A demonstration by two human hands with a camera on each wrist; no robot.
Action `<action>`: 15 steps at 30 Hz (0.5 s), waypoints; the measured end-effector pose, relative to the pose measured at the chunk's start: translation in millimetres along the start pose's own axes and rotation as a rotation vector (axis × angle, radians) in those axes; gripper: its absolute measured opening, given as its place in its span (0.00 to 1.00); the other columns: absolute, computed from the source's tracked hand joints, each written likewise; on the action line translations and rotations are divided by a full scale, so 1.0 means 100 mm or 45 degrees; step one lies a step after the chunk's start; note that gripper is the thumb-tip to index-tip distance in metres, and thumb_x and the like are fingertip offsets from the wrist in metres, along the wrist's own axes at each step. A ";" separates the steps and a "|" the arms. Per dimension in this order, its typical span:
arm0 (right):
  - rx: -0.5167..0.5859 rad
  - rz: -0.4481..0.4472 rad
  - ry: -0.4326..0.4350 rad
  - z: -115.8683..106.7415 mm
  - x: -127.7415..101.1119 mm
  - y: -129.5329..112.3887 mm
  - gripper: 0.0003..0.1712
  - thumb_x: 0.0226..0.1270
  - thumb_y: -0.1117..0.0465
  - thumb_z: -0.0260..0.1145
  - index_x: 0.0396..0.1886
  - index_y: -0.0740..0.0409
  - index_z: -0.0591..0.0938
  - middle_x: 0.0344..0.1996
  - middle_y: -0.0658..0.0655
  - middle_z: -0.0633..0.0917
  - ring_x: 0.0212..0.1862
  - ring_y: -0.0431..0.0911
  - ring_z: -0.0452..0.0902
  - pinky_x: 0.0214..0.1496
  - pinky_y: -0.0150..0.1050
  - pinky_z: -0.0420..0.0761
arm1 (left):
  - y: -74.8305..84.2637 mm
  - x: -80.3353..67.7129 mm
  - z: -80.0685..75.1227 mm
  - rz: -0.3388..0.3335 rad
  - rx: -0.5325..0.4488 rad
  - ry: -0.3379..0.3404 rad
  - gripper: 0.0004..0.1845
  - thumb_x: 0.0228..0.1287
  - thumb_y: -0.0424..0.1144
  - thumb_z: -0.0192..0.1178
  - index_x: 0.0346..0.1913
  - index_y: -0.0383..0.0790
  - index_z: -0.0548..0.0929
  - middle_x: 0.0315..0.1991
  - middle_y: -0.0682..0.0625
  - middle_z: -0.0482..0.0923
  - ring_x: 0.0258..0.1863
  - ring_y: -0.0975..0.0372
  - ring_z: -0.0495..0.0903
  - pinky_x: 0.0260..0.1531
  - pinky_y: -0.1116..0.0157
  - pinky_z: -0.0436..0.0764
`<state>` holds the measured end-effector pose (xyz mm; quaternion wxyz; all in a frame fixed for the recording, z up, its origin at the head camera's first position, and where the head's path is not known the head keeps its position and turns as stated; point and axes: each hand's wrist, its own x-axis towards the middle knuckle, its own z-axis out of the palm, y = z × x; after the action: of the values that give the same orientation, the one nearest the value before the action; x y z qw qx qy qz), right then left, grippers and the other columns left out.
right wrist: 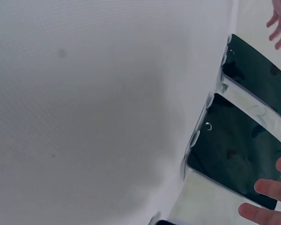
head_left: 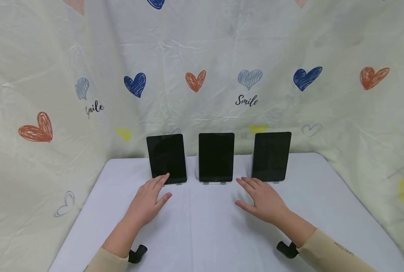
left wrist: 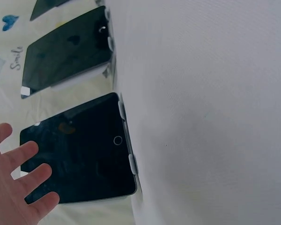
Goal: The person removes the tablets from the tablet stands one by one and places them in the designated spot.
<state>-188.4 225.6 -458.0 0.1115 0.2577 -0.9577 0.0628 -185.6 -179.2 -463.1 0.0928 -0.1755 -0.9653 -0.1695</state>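
Black, blank screens face the person from three upright tablets, and the middle tablet (head_left: 216, 156) stands near the far edge of the white worktop (head_left: 205, 230) on a small stand (head_left: 214, 183). To the left of the middle tablet, just beside it, is the left tablet (head_left: 167, 158); to its right, a little farther apart, is the right tablet (head_left: 272, 155). Nearer the person than the middle tablet and to its left, the left hand (head_left: 147, 200) has its fingers extended and thumb spread, gripping nothing; its fingertips overlap the lower part of the left tablet, though contact cannot be told. Nearer than the middle tablet and to its right, the right hand (head_left: 264, 198) is likewise stretched out with nothing in its grasp, thumb apart from the fingers. Beige sleeves (head_left: 331, 252) cover both forearms. Behind the middle tablet hangs a pale cloth (head_left: 215, 37) printed with hearts and "Smile".
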 end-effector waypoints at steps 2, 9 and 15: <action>-0.002 0.006 -0.010 0.01 0.02 -0.01 0.46 0.64 0.29 0.60 0.75 0.47 0.67 0.68 0.56 0.73 0.65 0.56 0.70 0.63 0.58 0.71 | 0.00 0.01 0.01 -0.003 -0.007 0.001 0.40 0.71 0.70 0.38 0.79 0.53 0.55 0.74 0.48 0.62 0.72 0.50 0.61 0.67 0.43 0.61; 0.020 0.012 0.003 0.01 0.08 -0.05 0.45 0.63 0.31 0.63 0.74 0.48 0.68 0.67 0.56 0.74 0.64 0.56 0.71 0.62 0.58 0.72 | -0.03 0.03 -0.01 -0.023 -0.007 -0.002 0.41 0.70 0.71 0.35 0.79 0.53 0.54 0.74 0.47 0.61 0.72 0.49 0.61 0.68 0.44 0.60; 0.033 0.016 0.019 0.00 0.13 -0.09 0.44 0.64 0.33 0.63 0.74 0.49 0.69 0.66 0.56 0.75 0.63 0.56 0.72 0.61 0.57 0.73 | -0.06 0.06 -0.03 -0.015 -0.010 0.005 0.38 0.73 0.62 0.48 0.79 0.52 0.54 0.74 0.46 0.62 0.71 0.49 0.61 0.68 0.43 0.60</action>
<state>-195.2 211.4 -454.2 0.1149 0.2525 -0.9576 0.0777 -192.6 -183.6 -460.9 0.0929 -0.1698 -0.9655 -0.1741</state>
